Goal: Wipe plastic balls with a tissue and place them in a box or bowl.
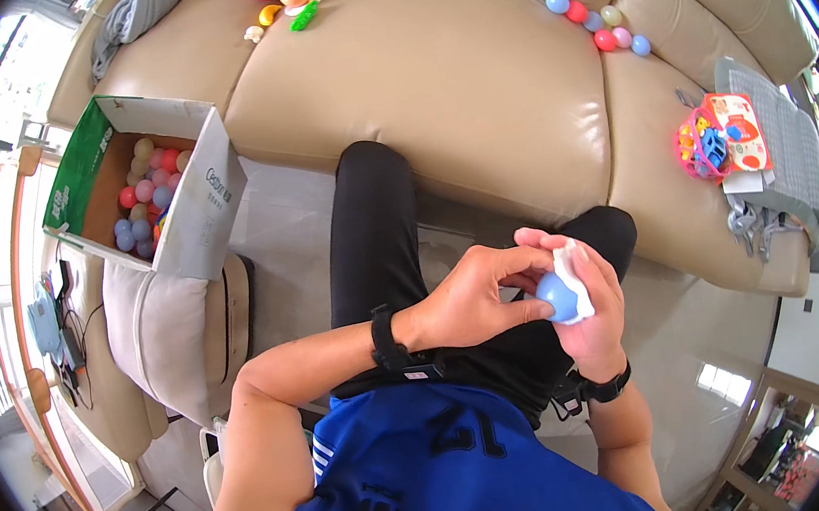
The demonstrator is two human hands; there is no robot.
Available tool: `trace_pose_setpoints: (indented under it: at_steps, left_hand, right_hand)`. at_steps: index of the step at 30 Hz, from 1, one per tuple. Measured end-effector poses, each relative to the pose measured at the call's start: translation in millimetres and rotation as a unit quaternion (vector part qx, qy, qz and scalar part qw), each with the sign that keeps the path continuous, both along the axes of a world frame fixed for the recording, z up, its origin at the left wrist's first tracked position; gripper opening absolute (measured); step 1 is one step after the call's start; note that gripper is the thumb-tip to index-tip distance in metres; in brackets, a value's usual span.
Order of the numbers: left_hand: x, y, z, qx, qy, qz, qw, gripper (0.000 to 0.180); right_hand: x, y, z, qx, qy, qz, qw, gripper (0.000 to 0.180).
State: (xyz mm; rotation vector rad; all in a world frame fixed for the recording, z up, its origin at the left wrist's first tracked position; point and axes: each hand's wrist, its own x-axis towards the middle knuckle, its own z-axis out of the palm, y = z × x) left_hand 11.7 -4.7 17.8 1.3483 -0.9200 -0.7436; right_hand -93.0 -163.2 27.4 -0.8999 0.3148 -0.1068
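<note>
A glossy floor (667, 333) is noted below a wide beige sofa (420, 75), smooth and leather-like; loose balls (605, 40) are grouped on its seat and could be set rolling by a knock. An open box (209, 197), stiff-walled and apparently cardboard, is part-filled with stored balls (160, 177); spillage could be caused by tipping. The left hand (479, 296) is found pinching the blue ball (557, 292) with thumb and fingers; the right hand (605, 327) is cupped behind the white cloth (565, 259), which appears soft and creased and is pressed against the ball. The blue ball, smooth and round, is held between both hands near the right knee (607, 232); a drop could be caused by a slackened pinch or slipping cloth.
</note>
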Motion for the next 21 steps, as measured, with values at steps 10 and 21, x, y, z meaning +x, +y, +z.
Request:
trace_pose_setpoints:
  at_steps: [10,21]
  left_hand:
    - [-10,-3,-18,-0.098,0.334,-0.104,0.931,0.049]
    - [-15,-5,-22,-0.090,0.328,-0.006,0.940,0.028]
  right_hand:
    - [-7,11,-8,-0.396,-0.117,-0.126,0.902,0.048]
    - [0,6,1,-0.707,-0.189,-0.065,0.679,0.036]
